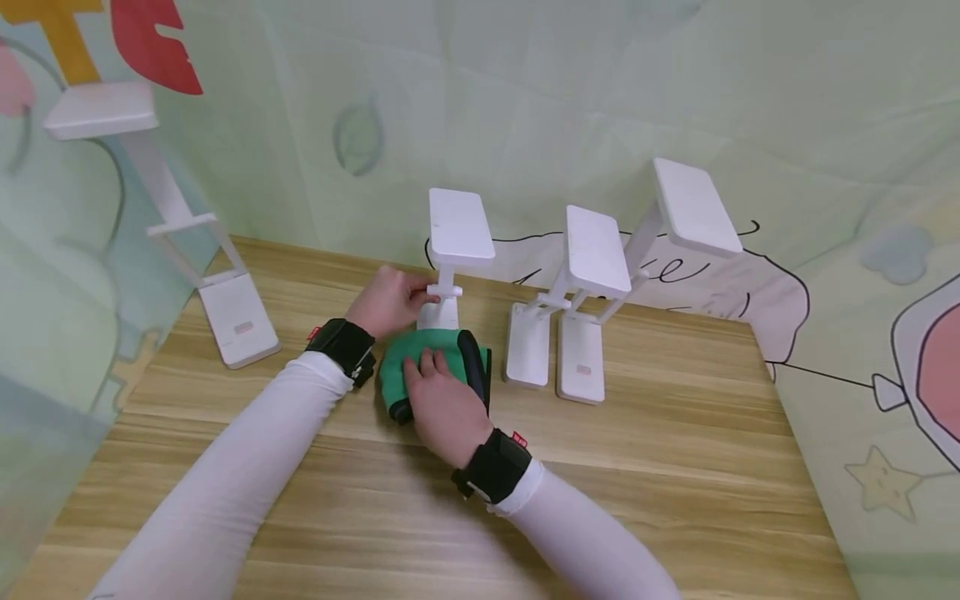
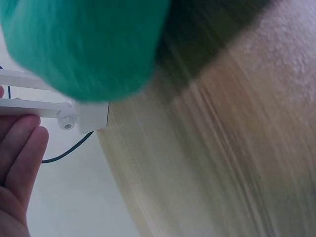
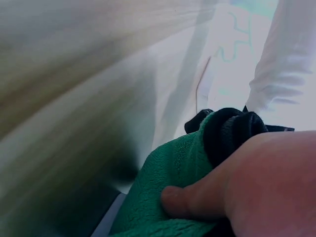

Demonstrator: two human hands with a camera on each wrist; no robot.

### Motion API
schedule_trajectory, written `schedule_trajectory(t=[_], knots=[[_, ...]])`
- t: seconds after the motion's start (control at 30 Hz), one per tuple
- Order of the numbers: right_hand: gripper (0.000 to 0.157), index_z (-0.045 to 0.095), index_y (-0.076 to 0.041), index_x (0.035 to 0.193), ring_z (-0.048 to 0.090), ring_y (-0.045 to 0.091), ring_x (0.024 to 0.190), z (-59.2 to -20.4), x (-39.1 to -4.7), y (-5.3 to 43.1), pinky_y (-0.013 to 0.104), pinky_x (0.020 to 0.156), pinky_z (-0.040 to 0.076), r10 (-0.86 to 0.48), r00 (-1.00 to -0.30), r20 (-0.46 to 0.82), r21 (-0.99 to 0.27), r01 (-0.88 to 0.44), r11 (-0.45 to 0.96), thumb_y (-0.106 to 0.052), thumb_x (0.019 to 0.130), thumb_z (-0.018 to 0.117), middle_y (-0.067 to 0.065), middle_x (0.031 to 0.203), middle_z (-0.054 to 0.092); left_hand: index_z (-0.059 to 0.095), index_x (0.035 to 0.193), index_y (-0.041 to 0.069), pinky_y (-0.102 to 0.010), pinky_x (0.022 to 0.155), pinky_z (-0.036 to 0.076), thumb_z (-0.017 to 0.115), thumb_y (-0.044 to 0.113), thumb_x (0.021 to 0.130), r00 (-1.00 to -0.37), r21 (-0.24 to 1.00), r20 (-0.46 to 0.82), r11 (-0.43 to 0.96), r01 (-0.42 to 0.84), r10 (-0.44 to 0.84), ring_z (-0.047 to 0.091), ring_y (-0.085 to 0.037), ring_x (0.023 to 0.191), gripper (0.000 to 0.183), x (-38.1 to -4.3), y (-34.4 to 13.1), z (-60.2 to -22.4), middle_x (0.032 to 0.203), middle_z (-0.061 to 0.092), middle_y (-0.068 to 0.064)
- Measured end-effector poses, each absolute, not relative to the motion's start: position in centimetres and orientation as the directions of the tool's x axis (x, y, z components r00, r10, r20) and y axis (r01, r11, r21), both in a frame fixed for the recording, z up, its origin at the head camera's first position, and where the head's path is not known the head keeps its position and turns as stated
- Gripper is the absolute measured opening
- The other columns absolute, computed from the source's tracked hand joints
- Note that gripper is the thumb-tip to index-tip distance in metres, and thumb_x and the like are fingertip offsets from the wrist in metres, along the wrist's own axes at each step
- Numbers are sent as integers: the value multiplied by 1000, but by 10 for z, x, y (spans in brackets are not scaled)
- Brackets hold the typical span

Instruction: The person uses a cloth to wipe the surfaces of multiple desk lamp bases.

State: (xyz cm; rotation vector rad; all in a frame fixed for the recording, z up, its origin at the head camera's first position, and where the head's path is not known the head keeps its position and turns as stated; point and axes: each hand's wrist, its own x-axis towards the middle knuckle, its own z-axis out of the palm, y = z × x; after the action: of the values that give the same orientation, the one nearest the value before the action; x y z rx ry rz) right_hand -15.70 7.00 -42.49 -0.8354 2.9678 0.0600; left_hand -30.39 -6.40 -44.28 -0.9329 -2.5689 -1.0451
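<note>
A white folding desk lamp (image 1: 461,227) stands at the middle back of the wooden table. My left hand (image 1: 388,302) holds its arm low down, near the hinge, with fingertips against the white bars (image 2: 34,108) in the left wrist view. My right hand (image 1: 448,410) grips a folded green cloth (image 1: 401,358) with black edging, laid over the front of that lamp's base. In the right wrist view the thumb presses into the cloth (image 3: 170,163), while the other fingers are hidden. Most of the base lies beneath the cloth.
To the right, two more white lamps stand close together, the nearer lamp (image 1: 596,250) and a taller lamp (image 1: 696,207). Another white lamp (image 1: 238,321) is at the left edge. A printed cloth backdrop (image 1: 525,125) encloses the wooden table (image 1: 675,500) behind and at both sides.
</note>
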Motion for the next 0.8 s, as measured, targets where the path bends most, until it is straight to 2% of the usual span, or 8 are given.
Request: schedule_trajectory(t=[0.17,0.4,0.63,0.8], knots=[[45,53,-5,136,46,31,126,-426,-181,65,35,91,52,-548,-836,-40,-35,-546,837,-7,92,61,19,136,53,76,96,7,-28,49,43,66,5,93,-789,567,377,552,611,486,58,-8,57,11,-303,-66,-440,83,75,-3],[49,53,-5,134,43,26,128,-436,-217,72,34,93,51,-533,-845,42,-95,-534,840,0,86,63,14,142,49,76,93,11,-30,53,48,65,5,92,-778,550,398,552,627,487,63,-8,64,12,-303,-66,-438,83,74,-1],[61,47,-3,142,44,27,128,-435,-227,81,37,96,50,-473,-880,37,-87,-475,876,-10,87,72,17,144,47,76,97,14,-28,51,40,67,8,93,-784,535,378,574,620,493,55,-10,58,12,-304,-65,-439,80,73,1],[57,47,-2,142,44,27,128,-434,-227,84,38,98,49,-473,-880,45,-97,-475,875,-6,89,68,17,143,49,76,101,11,-28,49,40,70,11,93,-779,543,399,560,626,484,53,-12,54,10,-303,-66,-441,78,71,-3]])
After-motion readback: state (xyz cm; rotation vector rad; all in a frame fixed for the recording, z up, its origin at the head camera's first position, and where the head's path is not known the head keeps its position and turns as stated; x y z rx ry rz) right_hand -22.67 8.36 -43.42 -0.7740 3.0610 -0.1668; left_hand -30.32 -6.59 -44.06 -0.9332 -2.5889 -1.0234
